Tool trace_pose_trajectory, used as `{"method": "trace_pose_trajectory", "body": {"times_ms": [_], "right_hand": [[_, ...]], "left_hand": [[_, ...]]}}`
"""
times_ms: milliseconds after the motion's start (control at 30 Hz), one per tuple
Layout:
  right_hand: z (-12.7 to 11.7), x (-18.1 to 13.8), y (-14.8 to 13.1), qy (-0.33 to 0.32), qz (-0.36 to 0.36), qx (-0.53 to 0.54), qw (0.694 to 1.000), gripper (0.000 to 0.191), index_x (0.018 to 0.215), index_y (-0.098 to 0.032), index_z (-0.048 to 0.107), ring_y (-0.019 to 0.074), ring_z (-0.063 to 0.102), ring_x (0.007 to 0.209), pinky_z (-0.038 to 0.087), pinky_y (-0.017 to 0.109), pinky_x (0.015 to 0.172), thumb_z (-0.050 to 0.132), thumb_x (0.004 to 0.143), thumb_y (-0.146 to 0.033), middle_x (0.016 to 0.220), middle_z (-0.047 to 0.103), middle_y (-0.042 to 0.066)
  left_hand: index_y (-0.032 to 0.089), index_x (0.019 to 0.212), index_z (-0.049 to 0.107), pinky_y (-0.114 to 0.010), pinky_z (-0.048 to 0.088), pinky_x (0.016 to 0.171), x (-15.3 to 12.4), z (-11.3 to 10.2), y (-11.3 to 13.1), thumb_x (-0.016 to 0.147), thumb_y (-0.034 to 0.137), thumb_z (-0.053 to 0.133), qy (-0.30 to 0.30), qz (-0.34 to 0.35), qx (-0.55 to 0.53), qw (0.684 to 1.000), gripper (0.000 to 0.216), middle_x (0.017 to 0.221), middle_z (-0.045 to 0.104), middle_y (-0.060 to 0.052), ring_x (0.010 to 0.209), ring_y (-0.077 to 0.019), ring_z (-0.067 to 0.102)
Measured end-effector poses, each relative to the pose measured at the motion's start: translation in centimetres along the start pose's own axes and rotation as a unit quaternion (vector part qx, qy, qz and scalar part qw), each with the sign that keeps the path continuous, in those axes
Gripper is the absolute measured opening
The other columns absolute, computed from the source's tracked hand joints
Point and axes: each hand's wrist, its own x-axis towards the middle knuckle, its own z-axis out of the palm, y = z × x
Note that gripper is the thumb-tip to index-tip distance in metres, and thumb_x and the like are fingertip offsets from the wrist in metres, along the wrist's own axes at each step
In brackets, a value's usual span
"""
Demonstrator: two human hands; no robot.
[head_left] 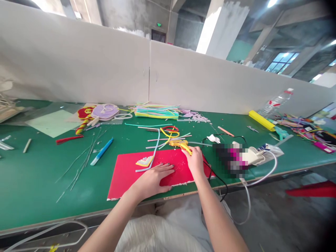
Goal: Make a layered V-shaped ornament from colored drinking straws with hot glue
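My right hand is wrapped round the yellow handle of a glue gun at the far edge of a red board. A black cord runs close by that hand. My left hand lies flat on the board with its fingers spread. Just beyond its fingers sits a small layered piece of white, grey and yellow pipe cleaner. A light blue pipe cleaner bends up from beside that piece. Behind the board are a looped yellow pipe cleaner and several loose straight ones.
Bundled pipe cleaners lie along the partition. To the left are a blue pen-like tool, thin wires and a purple pipe-cleaner piece. A power strip with cables, a yellow roll and a bottle stand right.
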Motion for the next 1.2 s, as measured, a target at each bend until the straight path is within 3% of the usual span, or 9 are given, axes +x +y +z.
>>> {"method": "trace_pose_trajectory", "body": {"times_ms": [300, 500, 800, 867, 967, 1100, 1200], "right_hand": [[-1.6, 0.6, -0.9, 0.062, 0.0, 0.051, 0.997, 0.039, 0.097, -0.016, 0.062, 0.0212, 0.056, 0.084, 0.049, 0.037, 0.078, 0.049, 0.085, -0.051, 0.09, 0.051, 0.009], [-3.9, 0.9, -2.6, 0.127, -0.056, 0.046, 0.989, 0.031, 0.105, -0.017, 0.06, 0.0207, 0.053, 0.093, 0.048, 0.035, 0.083, 0.051, 0.087, -0.041, 0.096, 0.05, 0.009], [-0.1, 0.9, 0.1, 0.05, -0.036, 0.006, 0.998, 0.041, 0.097, -0.014, 0.063, 0.0224, 0.054, 0.086, 0.048, 0.039, 0.08, 0.045, 0.087, -0.049, 0.091, 0.051, 0.01], [0.4, 0.6, 0.3, 0.035, -0.035, -0.002, 0.999, 0.043, 0.095, -0.014, 0.063, 0.0229, 0.054, 0.085, 0.047, 0.039, 0.079, 0.044, 0.087, -0.052, 0.089, 0.051, 0.01], [0.3, 0.4, 0.2, 0.018, -0.031, -0.019, 0.999, 0.044, 0.096, -0.015, 0.064, 0.0243, 0.053, 0.084, 0.046, 0.04, 0.077, 0.046, 0.085, -0.054, 0.088, 0.053, 0.011], [-0.3, 0.2, -1.2, 0.026, -0.012, -0.061, 0.998, 0.043, 0.101, -0.016, 0.063, 0.0279, 0.051, 0.088, 0.044, 0.042, 0.075, 0.052, 0.082, -0.053, 0.095, 0.055, 0.013], [-0.6, -0.1, -3.5, 0.023, -0.031, -0.028, 0.999, 0.032, 0.092, -0.018, 0.066, 0.0256, 0.052, 0.088, 0.043, 0.041, 0.078, 0.05, 0.085, -0.046, 0.092, 0.057, 0.011]], "left_hand": [[0.026, 0.136, 0.042, -0.037, 0.026, 0.113, -0.1, 0.1, -0.2, 0.079, 0.037, 0.061, 0.005, 0.02, -0.007, 1.0, 0.061, 0.143, 0.04, -0.001, 0.133, -0.0214, 0.036], [0.026, 0.135, 0.043, -0.038, 0.025, 0.113, -0.1, -0.1, 0.0, 0.078, 0.037, 0.062, 0.001, 0.015, -0.008, 1.0, 0.061, 0.143, 0.04, -0.001, 0.133, -0.0216, 0.036], [0.027, 0.136, 0.042, -0.039, 0.027, 0.112, -0.4, -0.2, 0.6, 0.079, 0.042, 0.063, 0.009, 0.014, -0.016, 1.0, 0.063, 0.143, 0.04, -0.002, 0.133, -0.0234, 0.035], [0.027, 0.131, 0.048, -0.038, 0.03, 0.11, -0.5, -0.6, 0.9, 0.082, 0.041, 0.058, 0.046, 0.02, -0.028, 0.998, 0.052, 0.139, 0.047, -0.003, 0.129, -0.0226, 0.041], [0.024, 0.111, 0.062, -0.032, 0.041, 0.1, -0.7, -2.1, 0.6, 0.091, 0.031, 0.046, 0.173, -0.01, -0.035, 0.984, 0.027, 0.115, 0.064, -0.004, 0.11, -0.0185, 0.057], [0.019, 0.089, 0.066, -0.027, 0.046, 0.073, -1.0, -4.7, -1.7, 0.088, 0.027, 0.047, 0.326, -0.162, 0.005, 0.931, 0.021, 0.09, 0.066, -0.005, 0.083, -0.0178, 0.061], [0.019, 0.084, 0.065, -0.025, 0.044, 0.066, -1.4, -5.6, -3.7, 0.085, 0.026, 0.048, 0.342, -0.234, 0.015, 0.91, 0.019, 0.083, 0.066, -0.003, 0.073, -0.0165, 0.06]]}}
